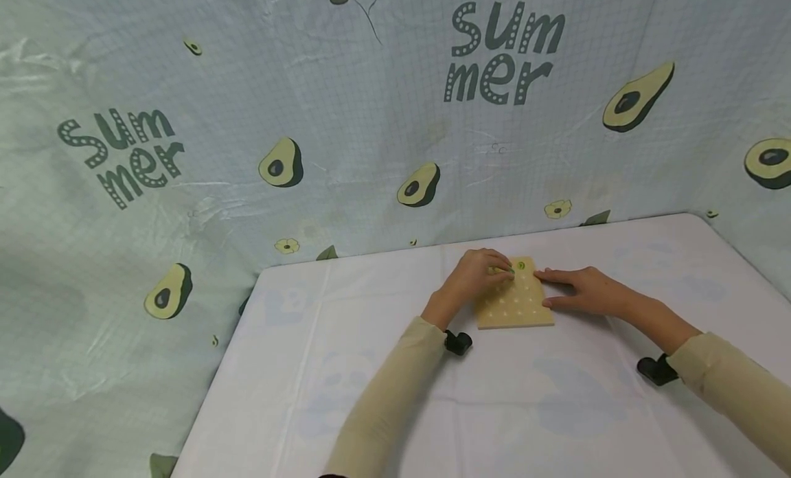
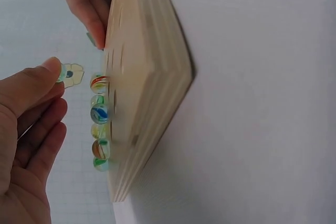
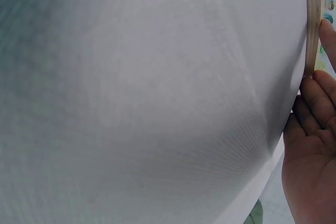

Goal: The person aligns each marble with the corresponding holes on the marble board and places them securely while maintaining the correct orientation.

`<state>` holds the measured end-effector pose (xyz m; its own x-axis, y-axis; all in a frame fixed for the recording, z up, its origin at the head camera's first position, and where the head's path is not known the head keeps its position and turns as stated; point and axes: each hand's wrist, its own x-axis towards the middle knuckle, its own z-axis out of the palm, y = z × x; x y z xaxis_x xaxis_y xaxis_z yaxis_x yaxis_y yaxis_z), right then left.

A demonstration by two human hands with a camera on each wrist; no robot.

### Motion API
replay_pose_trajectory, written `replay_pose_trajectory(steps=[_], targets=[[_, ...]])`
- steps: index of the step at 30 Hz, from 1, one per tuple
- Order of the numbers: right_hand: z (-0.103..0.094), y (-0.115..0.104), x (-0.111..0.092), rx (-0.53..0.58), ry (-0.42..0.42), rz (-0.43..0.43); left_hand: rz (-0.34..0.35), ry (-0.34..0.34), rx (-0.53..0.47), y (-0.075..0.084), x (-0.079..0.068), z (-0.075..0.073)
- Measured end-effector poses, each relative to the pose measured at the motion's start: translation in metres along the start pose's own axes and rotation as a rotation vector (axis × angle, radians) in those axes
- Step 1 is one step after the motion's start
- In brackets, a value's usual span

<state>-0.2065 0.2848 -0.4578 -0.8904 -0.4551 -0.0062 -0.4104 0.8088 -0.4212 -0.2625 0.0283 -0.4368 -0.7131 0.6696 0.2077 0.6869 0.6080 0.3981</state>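
Note:
A square wooden board with rows of small hollows lies on the table. My left hand is over its far left part, pinching a clear greenish marble between thumb and fingers, just off the board's surface in the left wrist view. Several glass marbles with coloured swirls, one of them blue, sit in hollows along one side. Another green marble shows near the far edge. With fingers extended, my right hand touches the board's right edge; the right wrist view shows fingertips against that edge.
A white cloth covers the table. Behind it and to the left hangs a pale curtain printed with avocados and lettering. Black wrist cameras, such as the right one, sit near the sleeves.

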Motion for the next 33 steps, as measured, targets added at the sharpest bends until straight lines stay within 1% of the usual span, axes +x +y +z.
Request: replay_pose_trajectory(steps=[2, 6, 8, 12, 16, 19, 22, 26, 33], targets=[[-0.001, 0.001, 0.0, 0.005, -0.001, 0.006, 0.003, -0.016, 0.021, 0.001, 0.002, 0.001], [-0.003, 0.003, 0.001, 0.015, -0.009, 0.012, 0.035, -0.041, 0.069, 0.002, 0.006, 0.004], [-0.004, 0.004, 0.002, 0.019, -0.015, 0.017, 0.05, -0.044, 0.09, 0.003, 0.009, 0.005], [-0.004, 0.004, 0.003, 0.02, -0.02, 0.008, 0.051, -0.038, 0.107, 0.002, 0.013, 0.009], [-0.004, 0.003, 0.002, 0.024, -0.023, 0.003, 0.03, -0.013, 0.089, 0.002, 0.015, 0.014], [-0.004, 0.002, 0.002, 0.024, -0.025, 0.003, 0.001, 0.014, 0.061, 0.002, 0.016, 0.016], [-0.003, 0.003, 0.002, 0.023, -0.023, -0.003, -0.024, 0.027, 0.039, 0.003, 0.016, 0.018], [-0.002, 0.005, 0.002, 0.031, -0.015, -0.014, -0.037, 0.012, 0.039, 0.004, 0.019, 0.02], [0.0, 0.008, 0.002, 0.039, -0.011, -0.01, -0.043, -0.005, 0.075, 0.011, 0.02, 0.024]])
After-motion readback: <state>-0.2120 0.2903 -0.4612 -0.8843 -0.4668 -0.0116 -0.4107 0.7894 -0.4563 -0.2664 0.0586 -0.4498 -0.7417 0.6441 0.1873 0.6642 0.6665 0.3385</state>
